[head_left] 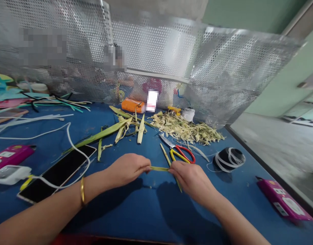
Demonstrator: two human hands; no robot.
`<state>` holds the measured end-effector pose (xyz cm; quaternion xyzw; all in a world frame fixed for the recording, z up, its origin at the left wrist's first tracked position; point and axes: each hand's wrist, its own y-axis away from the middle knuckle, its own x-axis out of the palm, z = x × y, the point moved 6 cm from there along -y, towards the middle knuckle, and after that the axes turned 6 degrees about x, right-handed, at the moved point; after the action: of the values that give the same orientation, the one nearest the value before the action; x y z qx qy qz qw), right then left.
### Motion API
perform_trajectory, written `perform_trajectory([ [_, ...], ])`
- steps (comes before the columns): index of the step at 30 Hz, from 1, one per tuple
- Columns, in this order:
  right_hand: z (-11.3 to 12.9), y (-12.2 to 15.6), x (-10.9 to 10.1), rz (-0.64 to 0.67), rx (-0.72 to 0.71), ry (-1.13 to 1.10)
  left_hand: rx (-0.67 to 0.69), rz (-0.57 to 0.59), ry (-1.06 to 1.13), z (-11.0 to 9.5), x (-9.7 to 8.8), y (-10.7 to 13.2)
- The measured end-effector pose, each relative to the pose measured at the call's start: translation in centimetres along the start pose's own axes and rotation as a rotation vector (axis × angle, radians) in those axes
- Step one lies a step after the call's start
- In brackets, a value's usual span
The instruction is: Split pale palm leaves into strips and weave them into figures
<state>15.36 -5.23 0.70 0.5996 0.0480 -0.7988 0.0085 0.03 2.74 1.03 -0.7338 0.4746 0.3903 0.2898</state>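
Observation:
My left hand (127, 169) and my right hand (190, 178) pinch the two ends of a short yellow-green leaf strip (159, 168), stretched between them just above the blue table (136, 211). A second thin strip (165, 155) runs diagonally from near the scissors down under my right hand. A gold bangle (82, 192) sits on my left wrist. Scissors with red and yellow handles (180, 151) lie just beyond my right hand.
Long green leaves (112, 131) and a heap of dry shavings (187, 129) lie further back. A phone (58, 173) with a white cable lies at left, a spool (229, 159) at right, a pink box (283, 200) near the right edge. A perforated metal screen (156, 61) walls the back.

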Motion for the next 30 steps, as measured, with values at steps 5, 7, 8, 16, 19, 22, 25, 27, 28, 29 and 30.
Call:
perform_trajectory([
  [5,-5.0,1.2,-1.9,-0.138,0.173,-0.050,-0.259,-0.011,0.021,1.1,-0.7,0.9],
  [7,-6.8,0.5,-3.0,-0.164,0.224,-0.042,-0.319,-0.014,0.034,1.2,-0.7,0.9],
  [8,-7.6,-0.3,-3.6,-0.172,0.236,-0.026,-0.329,-0.010,0.042,1.2,-0.6,0.9],
  [16,-13.7,-10.8,-6.7,-0.347,0.399,0.584,-0.313,-0.032,0.092,1.2,0.0,0.8],
  [19,-15.1,-13.3,-5.8,-0.283,0.329,0.655,-0.311,-0.028,0.074,1.2,-0.1,0.8],
  [22,-15.7,-13.9,-5.6,-0.238,0.282,0.707,-0.313,-0.003,0.042,1.2,-0.1,0.9],
  [25,-15.8,-13.5,-6.9,-0.249,0.276,0.750,-0.303,0.003,0.019,1.2,-0.3,1.0],
  [27,-15.5,-13.1,-8.3,-0.269,0.267,0.770,-0.291,0.000,0.015,1.1,-0.3,1.1],
  [28,-15.4,-12.9,-9.1,-0.279,0.259,0.775,-0.287,-0.001,0.014,1.1,-0.3,1.1],
  [29,-15.2,-12.7,-9.8,-0.291,0.254,0.778,-0.284,-0.003,0.014,1.1,-0.3,1.2],
  [30,-15.1,-12.6,-10.6,-0.301,0.248,0.778,-0.281,-0.008,0.017,1.1,-0.3,1.2],
])
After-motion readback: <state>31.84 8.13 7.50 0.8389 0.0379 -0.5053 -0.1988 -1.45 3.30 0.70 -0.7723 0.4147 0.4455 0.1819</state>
